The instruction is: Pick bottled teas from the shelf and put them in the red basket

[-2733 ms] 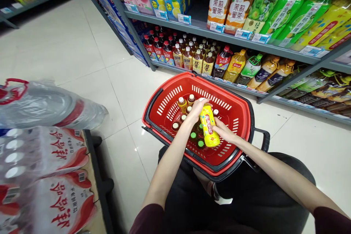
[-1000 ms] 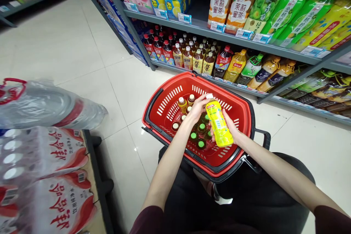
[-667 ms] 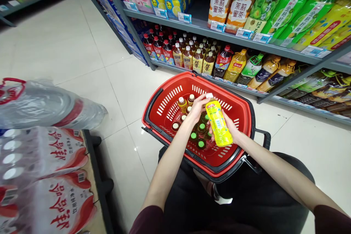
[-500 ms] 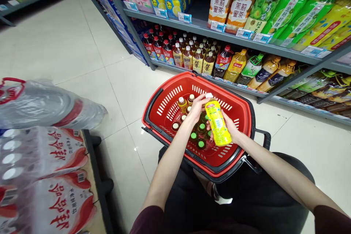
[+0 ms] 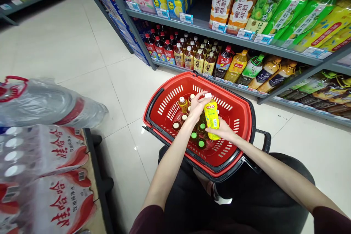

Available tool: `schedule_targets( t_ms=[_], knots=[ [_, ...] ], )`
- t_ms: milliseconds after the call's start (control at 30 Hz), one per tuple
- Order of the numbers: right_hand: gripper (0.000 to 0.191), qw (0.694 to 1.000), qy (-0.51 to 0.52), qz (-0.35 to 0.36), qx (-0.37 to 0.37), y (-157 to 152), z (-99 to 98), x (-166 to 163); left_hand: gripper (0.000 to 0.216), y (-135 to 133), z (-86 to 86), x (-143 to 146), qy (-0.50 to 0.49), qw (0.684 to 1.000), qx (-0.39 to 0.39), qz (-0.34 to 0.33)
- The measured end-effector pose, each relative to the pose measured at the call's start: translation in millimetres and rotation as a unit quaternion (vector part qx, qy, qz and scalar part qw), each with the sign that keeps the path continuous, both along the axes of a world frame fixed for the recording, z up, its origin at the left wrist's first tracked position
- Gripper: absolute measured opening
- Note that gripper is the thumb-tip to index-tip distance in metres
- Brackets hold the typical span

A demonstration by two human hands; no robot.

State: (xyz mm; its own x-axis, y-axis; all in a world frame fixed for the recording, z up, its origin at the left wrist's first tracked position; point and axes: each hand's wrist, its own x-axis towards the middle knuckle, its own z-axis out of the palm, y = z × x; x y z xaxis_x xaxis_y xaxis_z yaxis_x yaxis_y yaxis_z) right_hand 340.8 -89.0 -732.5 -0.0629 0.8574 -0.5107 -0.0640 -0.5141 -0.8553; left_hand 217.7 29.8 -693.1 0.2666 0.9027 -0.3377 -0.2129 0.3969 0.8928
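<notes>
Both hands are on one drink bottle [image 5: 211, 115] with a yellow label and a white cap, held tilted over the red shopping basket [image 5: 189, 80]. My left hand [image 5: 197, 105] is at its neck and cap, fingers closed there. Around its lower part curls my right hand [image 5: 221, 129], thumb across the label. Inside the basket stand several more bottles, some with green caps [image 5: 202, 143], some with pale caps [image 5: 176, 125]; my left hand and forearm cover part of them. The basket rests at my knees.
Ahead runs a drinks shelf [image 5: 227, 36] with rows of bottles and price tags. At left, shrink-wrapped water packs [image 5: 65, 197] sit on a dark pallet, with a large wrapped water bottle [image 5: 63, 106] behind. A black basket handle [image 5: 265, 140] juts out right. Tiled floor [image 5: 120, 87] lies between.
The yellow bottle has turned a little and shifted slightly left. My right hand has changed its hold, its thumb now lying over the label's lower part. The basket stays in place.
</notes>
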Motion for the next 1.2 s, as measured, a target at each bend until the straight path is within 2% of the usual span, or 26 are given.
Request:
schedule_targets(
  t_ms=[67, 133, 333, 667, 933, 1200],
  knots=[
    [0.071, 0.997, -0.07, -0.014, 0.014, 0.4, -5.0, -0.7, 0.057, -2.3, 2.6, 1.1, -0.004, 1.0, 0.009, -0.017],
    [0.071, 0.995, -0.096, -0.018, 0.015, 0.9, -8.9, -0.4, 0.056, -3.6, 4.3, 2.0, -0.012, 0.999, 0.02, -0.028],
    [0.066, 0.998, -0.061, 0.001, 0.032, 0.9, -12.9, -0.3, 0.055, -1.9, 1.0, 2.2, 0.007, 0.999, 0.021, -0.03],
    [0.052, 0.992, -0.109, 0.05, 0.029, 2.9, -10.5, -1.5, 0.046, -0.2, -7.4, 5.0, 0.065, 0.997, -0.019, 0.022],
    [0.057, 0.996, -0.077, 0.028, 0.035, 1.7, -14.2, -1.4, 0.045, -0.1, -6.9, 4.4, 0.066, 0.997, -0.017, 0.019],
    [0.052, 0.991, -0.117, 0.057, 0.03, 3.4, -7.3, -1.2, 0.047, 0.4, -10.3, 3.6, 0.059, 0.998, -0.01, 0.021]
  ],
)
